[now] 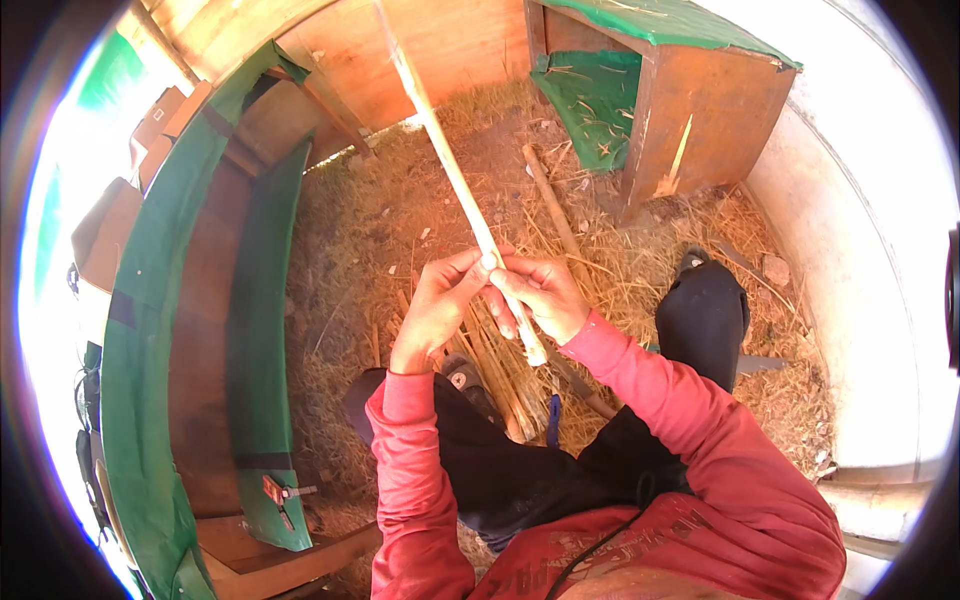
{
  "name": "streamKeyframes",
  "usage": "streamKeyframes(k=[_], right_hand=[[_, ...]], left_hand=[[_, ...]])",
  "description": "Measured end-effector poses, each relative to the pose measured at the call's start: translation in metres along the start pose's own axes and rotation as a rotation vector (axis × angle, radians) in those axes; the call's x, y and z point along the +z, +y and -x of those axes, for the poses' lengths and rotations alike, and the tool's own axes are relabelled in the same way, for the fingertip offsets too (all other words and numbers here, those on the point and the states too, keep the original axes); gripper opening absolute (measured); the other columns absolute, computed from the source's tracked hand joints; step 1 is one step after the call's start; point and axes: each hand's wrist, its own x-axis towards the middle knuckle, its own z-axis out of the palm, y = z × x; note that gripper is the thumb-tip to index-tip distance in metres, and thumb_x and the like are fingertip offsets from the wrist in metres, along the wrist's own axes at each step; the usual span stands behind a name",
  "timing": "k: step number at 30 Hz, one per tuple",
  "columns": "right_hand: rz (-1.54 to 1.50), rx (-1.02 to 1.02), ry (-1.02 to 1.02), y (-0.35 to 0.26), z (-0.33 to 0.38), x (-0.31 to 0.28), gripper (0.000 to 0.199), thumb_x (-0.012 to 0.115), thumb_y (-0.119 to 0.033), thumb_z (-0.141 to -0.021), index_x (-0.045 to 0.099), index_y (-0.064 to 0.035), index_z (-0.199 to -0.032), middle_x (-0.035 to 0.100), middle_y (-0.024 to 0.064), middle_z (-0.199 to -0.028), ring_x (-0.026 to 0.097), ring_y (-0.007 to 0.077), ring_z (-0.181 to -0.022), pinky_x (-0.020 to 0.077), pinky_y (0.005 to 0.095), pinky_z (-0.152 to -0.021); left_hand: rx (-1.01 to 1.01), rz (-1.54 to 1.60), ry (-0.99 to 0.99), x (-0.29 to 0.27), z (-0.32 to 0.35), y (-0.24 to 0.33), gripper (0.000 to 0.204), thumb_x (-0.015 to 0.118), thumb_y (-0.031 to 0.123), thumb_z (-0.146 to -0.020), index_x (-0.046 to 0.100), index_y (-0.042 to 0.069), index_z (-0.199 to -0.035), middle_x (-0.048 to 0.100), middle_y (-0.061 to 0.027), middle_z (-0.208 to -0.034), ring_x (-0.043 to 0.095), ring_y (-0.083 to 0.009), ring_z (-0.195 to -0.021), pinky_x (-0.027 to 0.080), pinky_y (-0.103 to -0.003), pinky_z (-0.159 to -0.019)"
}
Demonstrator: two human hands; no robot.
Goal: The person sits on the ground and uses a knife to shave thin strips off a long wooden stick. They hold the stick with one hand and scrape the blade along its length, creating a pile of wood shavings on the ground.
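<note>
A long, pale, peeled stick [440, 140] slants up and away from me, its thicker, rough end close to my lap. My left hand [437, 298] pinches it near that lower end between thumb and fingers. Right beside it, my right hand [545, 295] is closed on the same stick, thumb on top and some fingertips showing past it. The two thumbs almost meet. Under my hands, between my legs, lies a bundle of thin split sticks [500, 375] on the straw. Next to the bundle is a tool with a blue handle [554, 422].
A green-covered wooden shelf [150, 290] runs along the left, with a red and metal tool [278, 492] on it. A wooden cabinet [700, 120] stands far right. A thick stick [553, 200] lies on the straw-covered ground [360, 230]. A flat blade [762, 364] shows beside my right knee.
</note>
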Motion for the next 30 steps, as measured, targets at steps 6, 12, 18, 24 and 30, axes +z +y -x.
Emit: streamKeyframes(k=[6,12,18,24,30], right_hand=[[0.29,0.157,0.101,0.01,-0.028,-0.019,0.062,0.036,-0.054,-0.1,0.064,-0.0006,-0.115,0.068,0.0098,-0.079,0.067,0.0187,-0.066,0.0519,0.027,-0.062],[1.177,0.618,0.365,0.087,-0.032,-0.114,0.026,0.057,-0.023,-0.096,0.068,-0.0008,-0.103,0.069,0.0104,-0.086,0.061,0.015,-0.058,0.0553,0.0303,-0.066],[1.642,0.857,-0.739,0.278,0.077,-0.123,0.041,0.074,-0.022,-0.075,0.068,-0.0113,-0.114,0.069,0.0168,-0.105,0.068,0.0301,-0.093,0.0548,0.0394,-0.08],[1.401,1.263,0.03,0.395,0.166,-0.135,0.048,0.061,-0.034,-0.082,0.065,-0.002,-0.117,0.065,0.02,-0.116,0.065,0.0327,-0.105,0.0501,0.0417,-0.091],[1.357,1.191,0.24,0.274,0.115,-0.113,0.04,0.062,-0.029,-0.084,0.066,-0.0028,-0.113,0.065,0.019,-0.115,0.064,0.0342,-0.104,0.0511,0.0411,-0.088]], left_hand=[[0.235,-0.23,0.42,-0.011,0.004,-0.004,0.033,0.046,0.028,-0.102,0.063,0.001,-0.107,0.066,-0.0048,-0.084,0.063,-0.0151,-0.063,0.052,-0.029,-0.065],[0.15,0.212,0.543,-0.012,0.017,0.006,0.034,0.037,0.033,-0.105,0.054,0.006,-0.114,0.042,0.0005,-0.068,0.035,-0.0077,-0.038,0.036,-0.025,-0.038],[0.204,0.215,0.614,-0.016,0.035,0.013,0.038,0.033,0.036,-0.105,0.052,0.004,-0.115,0.04,0.0013,-0.065,0.031,-0.0059,-0.037,0.03,-0.023,-0.034],[0.132,0.209,0.593,-0.012,0.02,0.012,0.037,0.036,0.035,-0.103,0.055,0.006,-0.115,0.035,0.0035,-0.056,0.028,-0.0053,-0.035,0.025,-0.022,-0.032],[0.219,0.063,0.626,-0.01,0.03,0.019,0.034,0.038,0.026,-0.104,0.053,0.005,-0.127,0.043,0.0009,-0.063,0.034,-0.0048,-0.041,0.028,-0.019,-0.037]])
